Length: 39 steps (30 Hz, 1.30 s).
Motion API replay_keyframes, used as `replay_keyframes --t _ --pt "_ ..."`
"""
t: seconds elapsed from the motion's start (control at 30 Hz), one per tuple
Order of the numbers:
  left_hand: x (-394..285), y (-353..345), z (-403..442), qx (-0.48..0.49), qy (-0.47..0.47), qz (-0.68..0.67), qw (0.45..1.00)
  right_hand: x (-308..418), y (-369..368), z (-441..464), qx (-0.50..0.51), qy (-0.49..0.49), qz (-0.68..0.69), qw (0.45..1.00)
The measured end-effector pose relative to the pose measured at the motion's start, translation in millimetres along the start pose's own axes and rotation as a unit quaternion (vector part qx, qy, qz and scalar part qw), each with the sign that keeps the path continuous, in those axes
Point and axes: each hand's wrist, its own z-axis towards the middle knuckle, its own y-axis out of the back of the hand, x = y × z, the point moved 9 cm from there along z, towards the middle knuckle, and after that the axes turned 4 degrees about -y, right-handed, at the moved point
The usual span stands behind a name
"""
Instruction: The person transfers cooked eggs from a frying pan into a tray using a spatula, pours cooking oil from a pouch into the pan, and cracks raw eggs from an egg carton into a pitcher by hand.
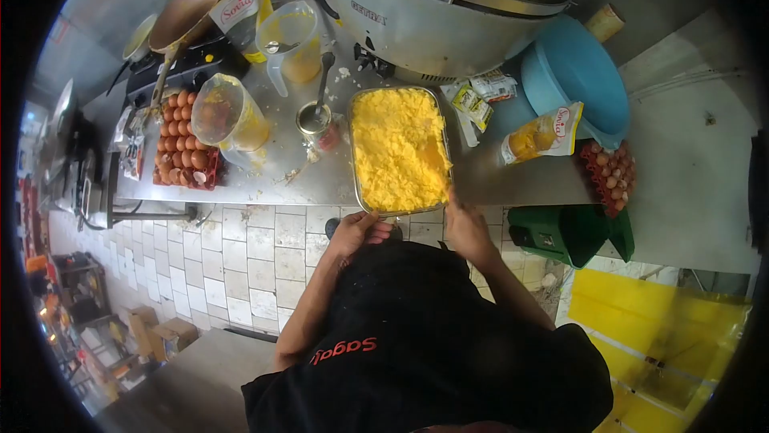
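Observation:
A rectangular metal tray (pixel 355 167) full of yellow scrambled egg (pixel 400 149) sits at the counter's front edge, its near end towards me. My left hand (pixel 360 234) grips the near left corner, thumb at the rim and fingers curled below it. At the near right corner, my right hand (pixel 471 229) is closed on the tray's side, its finger or thumb along the rim. The egg lies lower and looks smoother on the right side. Just left of the tray stands an open can (pixel 313 119) with a dark-handled utensil (pixel 324 80) in it.
A large rice cooker (pixel 448 32) stands behind the tray. Leftward are a clear jug (pixel 290 48), a stained plastic container (pixel 228 116), an egg carton (pixel 183 145) and a frying pan (pixel 188 12). Rightward are packets (pixel 473 104), a Sovia pouch (pixel 545 135), a blue basin (pixel 575 80) and more eggs (pixel 615 178).

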Motion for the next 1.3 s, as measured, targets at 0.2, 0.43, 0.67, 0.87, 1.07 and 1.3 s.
replay_keyframes --t 0.2,0.43,0.67,0.87,1.07,1.3 --pt "-3 -1 0 0.011 0.010 -0.005 1.000 38 49 -10 0.059 -0.021 0.030 0.998" --pt "1 -4 -1 -0.003 0.018 -0.024 1.000 8 -8 -44 0.029 -0.062 0.015 0.998" --pt "6 -2 2 0.005 0.016 -0.039 0.999 -5 -11 -58 -0.004 -0.047 0.034 0.998" --pt "-19 20 -21 0.011 -0.034 0.085 0.996 51 33 19 -0.112 0.048 0.058 0.991" --pt "-48 160 -96 -0.159 -0.156 0.012 0.975 81 40 59 -0.137 0.043 -0.062 0.988" --pt "-160 386 -165 -0.493 -0.298 0.064 0.815 240 19 39 -0.056 0.138 0.159 0.976"
